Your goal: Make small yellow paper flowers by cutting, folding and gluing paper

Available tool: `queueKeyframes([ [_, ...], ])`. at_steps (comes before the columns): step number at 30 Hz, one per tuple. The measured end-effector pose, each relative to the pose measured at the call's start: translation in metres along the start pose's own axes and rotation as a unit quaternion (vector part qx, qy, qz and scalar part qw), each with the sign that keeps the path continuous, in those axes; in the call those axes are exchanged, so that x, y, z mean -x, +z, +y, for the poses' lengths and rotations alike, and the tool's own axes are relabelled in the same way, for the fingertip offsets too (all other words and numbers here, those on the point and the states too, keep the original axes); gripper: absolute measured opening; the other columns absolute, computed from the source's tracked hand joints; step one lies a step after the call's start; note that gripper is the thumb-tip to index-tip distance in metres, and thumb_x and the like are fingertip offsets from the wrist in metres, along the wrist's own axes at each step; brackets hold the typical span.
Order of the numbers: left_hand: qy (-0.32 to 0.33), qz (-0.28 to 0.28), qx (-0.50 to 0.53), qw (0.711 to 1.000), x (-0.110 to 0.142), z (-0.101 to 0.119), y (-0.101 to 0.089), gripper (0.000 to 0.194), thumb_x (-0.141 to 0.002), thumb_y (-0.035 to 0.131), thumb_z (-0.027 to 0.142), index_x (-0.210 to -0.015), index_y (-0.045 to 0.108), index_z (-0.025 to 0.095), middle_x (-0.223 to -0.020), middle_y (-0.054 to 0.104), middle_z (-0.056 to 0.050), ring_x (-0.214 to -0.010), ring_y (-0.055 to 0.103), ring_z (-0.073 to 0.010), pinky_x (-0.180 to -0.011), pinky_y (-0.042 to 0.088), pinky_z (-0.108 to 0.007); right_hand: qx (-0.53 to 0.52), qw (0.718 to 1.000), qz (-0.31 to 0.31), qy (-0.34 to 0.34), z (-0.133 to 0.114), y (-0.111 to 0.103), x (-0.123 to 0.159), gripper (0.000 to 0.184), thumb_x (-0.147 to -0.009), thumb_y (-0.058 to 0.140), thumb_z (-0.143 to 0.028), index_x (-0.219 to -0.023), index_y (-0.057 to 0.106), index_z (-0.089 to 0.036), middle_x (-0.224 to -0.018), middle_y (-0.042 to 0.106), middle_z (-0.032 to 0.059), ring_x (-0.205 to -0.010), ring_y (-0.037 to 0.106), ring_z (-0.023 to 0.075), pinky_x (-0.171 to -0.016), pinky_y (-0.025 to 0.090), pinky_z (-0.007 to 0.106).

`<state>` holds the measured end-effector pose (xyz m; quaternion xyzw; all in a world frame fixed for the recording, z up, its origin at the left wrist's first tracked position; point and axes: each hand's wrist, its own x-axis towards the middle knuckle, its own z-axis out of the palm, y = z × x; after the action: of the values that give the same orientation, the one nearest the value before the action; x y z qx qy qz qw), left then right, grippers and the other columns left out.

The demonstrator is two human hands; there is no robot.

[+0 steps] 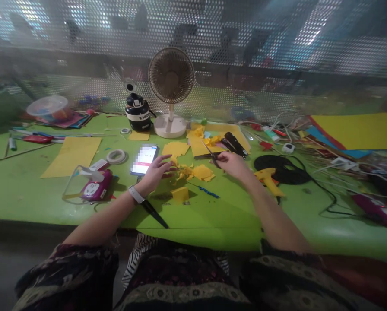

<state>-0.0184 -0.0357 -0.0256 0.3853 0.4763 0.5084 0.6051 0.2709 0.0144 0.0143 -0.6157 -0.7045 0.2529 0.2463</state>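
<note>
One pair of scissors (pixel 210 153), just right of centre, gripped in the right hand (pixel 229 163); one left hand (pixel 155 172), fingers loosely spread, beside yellow scraps (pixel 203 172) at mid-frame; phone (pixel 144 160) left of centre.

The head view looks forward and down, close over the hands (pixel 156 170) and bench (pixel 232 216), toward a blurred, seemingly perforated screen (pixel 219 93).

Rather dim in here: light pricks through the mesh screen (pixel 213 103), brightest in streaks up high, with only blurred shapes beyond. The green bench (pixel 232 211) has a dull sheen, the phone (pixel 149 154) glows, partly pixelated, and everything smears and stretches toward the edges.
</note>
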Motion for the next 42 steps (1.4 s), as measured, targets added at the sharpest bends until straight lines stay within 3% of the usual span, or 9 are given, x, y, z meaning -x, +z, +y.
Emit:
queueKeyframes([
  [5,-0.001,-0.004,-0.024,1.0,-0.002,-0.003,-0.001,0.036,-0.087,0.066,0.018,-0.122,0.058,0.018,-0.108,0.071,-0.009,-0.097,0.072,-0.0192,-0.083,0.06,-0.034,0.275,0.961,-0.013,0.004,0.021,0.0,-0.013,0.029,-0.079,0.071,-0.047,-0.074,0.07,-0.019,-0.086,0.073,0.0082,-0.077,0.065,0.022,-0.058,0.036,0.028],
  [11,-0.026,0.0,-0.057,0.998,-0.001,-0.002,0.001,0.036,-0.086,0.067,0.015,-0.119,0.055,0.015,-0.113,0.07,-0.013,-0.097,0.072,-0.0203,-0.08,0.06,-0.033,0.302,0.949,-0.079,0.038,0.028,0.0,-0.017,0.025,-0.079,0.072,-0.043,-0.086,0.073,-0.019,-0.087,0.075,0.0069,-0.074,0.065,0.0211,-0.056,0.035,0.027],
  [15,-0.034,-0.004,-0.107,0.994,0.0,-0.002,0.001,0.052,-0.085,0.07,0.022,-0.132,0.047,0.018,-0.115,0.069,-0.014,-0.089,0.073,-0.0205,-0.07,0.06,-0.032,0.273,0.956,-0.102,0.031,0.026,-0.006,-0.016,0.02,-0.08,0.073,-0.036,-0.09,0.073,-0.018,-0.088,0.075,0.0075,-0.075,0.066,0.021,-0.058,0.036,0.027],
  [19,0.0,0.028,-0.185,0.982,-0.002,-0.004,-0.003,0.055,-0.08,0.074,0.023,-0.13,0.05,0.016,-0.089,0.068,-0.005,-0.068,0.066,-0.0139,-0.055,0.051,-0.025,0.197,0.979,-0.056,-0.009,0.011,-0.005,-0.006,0.017,-0.088,0.062,-0.034,-0.089,0.071,-0.019,-0.091,0.075,0.0065,-0.076,0.065,0.0182,-0.06,0.038,0.026],
  [23,0.086,0.045,-0.219,0.971,-0.002,-0.005,-0.006,0.049,-0.08,0.072,0.029,-0.124,0.055,0.015,-0.068,0.057,0.004,-0.056,0.053,-0.0097,-0.049,0.04,-0.021,0.136,0.981,-0.139,-0.03,-0.006,0.006,0.005,0.028,-0.085,0.067,-0.043,-0.1,0.066,-0.019,-0.086,0.072,0.0038,-0.068,0.061,0.0157,-0.057,0.037,0.026],
  [26,0.117,0.036,-0.203,0.972,-0.001,-0.006,-0.006,0.048,-0.083,0.068,0.032,-0.126,0.054,0.017,-0.07,0.055,0.004,-0.058,0.053,-0.01,-0.052,0.041,-0.022,0.149,0.977,-0.155,-0.017,-0.01,0.013,0.008,0.032,-0.081,0.072,-0.043,-0.099,0.065,-0.017,-0.088,0.071,0.0051,-0.07,0.061,0.017,-0.058,0.037,0.027],
  [32,0.132,0.024,-0.16,0.978,-0.002,-0.008,-0.005,0.046,-0.081,0.07,0.033,-0.122,0.057,0.018,-0.074,0.057,0.003,-0.062,0.055,-0.0103,-0.057,0.045,-0.024,0.11,0.983,-0.148,-0.015,-0.008,0.017,0.007,0.015,-0.08,0.073,-0.029,-0.08,0.064,-0.018,-0.086,0.07,0.0049,-0.073,0.06,0.0167,-0.062,0.039,0.027],
  [36,0.124,-0.009,-0.147,0.981,0.002,-0.005,-0.001,0.035,-0.083,0.07,0.037,-0.111,0.065,0.017,-0.08,0.065,-0.001,-0.07,0.062,-0.0124,-0.064,0.049,-0.027,-0.034,0.992,-0.114,-0.033,-0.017,0.017,0.013,0.02,-0.081,0.072,-0.033,-0.078,0.061,-0.017,-0.078,0.066,0.0032,-0.069,0.057,0.0145,-0.061,0.042,0.027],
  [42,0.074,-0.119,-0.117,0.983,0.017,0.001,0.016,0.033,-0.083,0.071,0.044,-0.1,0.073,0.017,-0.099,0.074,-0.009,-0.09,0.069,-0.0178,-0.081,0.055,-0.032,-0.246,0.955,-0.143,-0.081,-0.04,0.041,0.04,0.036,-0.077,0.074,-0.052,-0.077,0.06,-0.018,-0.068,0.061,-0.0009,-0.057,0.055,0.0117,-0.055,0.047,0.026],
])
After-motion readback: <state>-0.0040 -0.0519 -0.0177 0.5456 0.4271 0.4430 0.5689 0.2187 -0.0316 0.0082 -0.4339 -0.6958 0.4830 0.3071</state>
